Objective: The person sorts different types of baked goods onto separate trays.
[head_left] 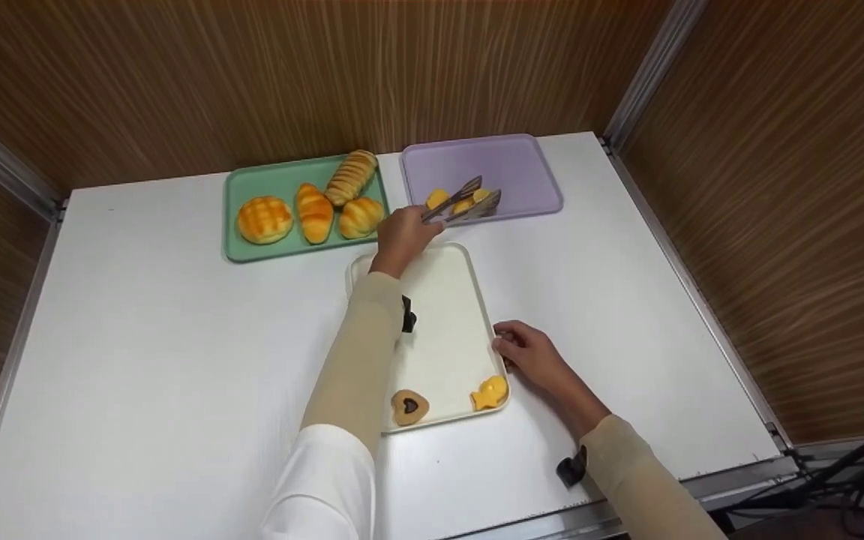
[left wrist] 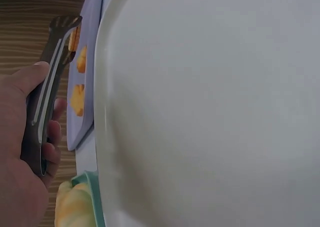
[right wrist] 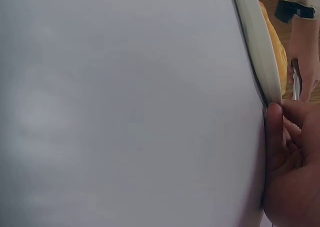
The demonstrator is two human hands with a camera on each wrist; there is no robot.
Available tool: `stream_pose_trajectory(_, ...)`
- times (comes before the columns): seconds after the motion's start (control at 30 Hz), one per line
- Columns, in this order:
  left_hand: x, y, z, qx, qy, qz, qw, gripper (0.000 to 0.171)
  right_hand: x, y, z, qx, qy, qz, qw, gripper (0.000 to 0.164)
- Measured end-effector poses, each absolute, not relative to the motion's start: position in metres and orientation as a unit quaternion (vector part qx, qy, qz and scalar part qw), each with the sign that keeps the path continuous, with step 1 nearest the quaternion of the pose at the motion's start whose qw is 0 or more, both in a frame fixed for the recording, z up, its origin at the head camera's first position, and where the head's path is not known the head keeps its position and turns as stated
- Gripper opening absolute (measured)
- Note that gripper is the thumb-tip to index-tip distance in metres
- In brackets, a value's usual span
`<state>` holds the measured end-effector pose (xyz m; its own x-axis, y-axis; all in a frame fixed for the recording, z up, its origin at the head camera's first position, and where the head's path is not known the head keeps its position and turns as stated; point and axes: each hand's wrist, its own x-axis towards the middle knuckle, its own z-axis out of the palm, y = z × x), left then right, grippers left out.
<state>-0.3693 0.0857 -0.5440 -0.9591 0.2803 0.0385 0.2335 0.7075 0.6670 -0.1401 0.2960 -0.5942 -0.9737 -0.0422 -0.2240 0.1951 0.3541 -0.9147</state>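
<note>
My left hand point(head_left: 404, 237) grips metal tongs point(left wrist: 48, 87) and holds them over the front of the purple tray point(head_left: 511, 161). In the left wrist view, a small orange-brown cookie point(left wrist: 74, 39) lies between the tong tips; whether they squeeze it cannot be told. Two yellow cookies point(left wrist: 77, 100) show beside it on that tray. My right hand point(head_left: 533, 356) pinches the right rim of the cream tray point(head_left: 439, 337) between thumb and finger. On the cream tray's near end lie a heart-shaped cookie point(head_left: 410, 407) with a dark centre and a yellow fish-shaped cookie point(head_left: 490, 394).
A green tray point(head_left: 252, 180) with several breads, among them a round bun point(head_left: 265, 220) and a twisted loaf point(head_left: 352, 177), stands left of the purple tray. Wood-grained panels point(head_left: 289, 75) enclose the white table point(head_left: 162, 360). Black cables point(head_left: 852, 487) hang at the lower right.
</note>
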Motion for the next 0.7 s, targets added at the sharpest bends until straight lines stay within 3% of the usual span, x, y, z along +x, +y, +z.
stream_pose_trajectory(0.4, -0.371, 0.12, -0.544, 0.117, 0.94, 0.321, 0.008, 0.029, -0.142, 0.296, -0.592, 0.052, 0.813, -0.568, 0.116, 0.037)
stream_pose_trajectory(0.7, -0.367, 0.123, -0.546, 0.116, 0.934, 0.338, 0.022, 0.028, -0.14, 0.297, -0.593, 0.06, 0.813, -0.566, 0.121, 0.039)
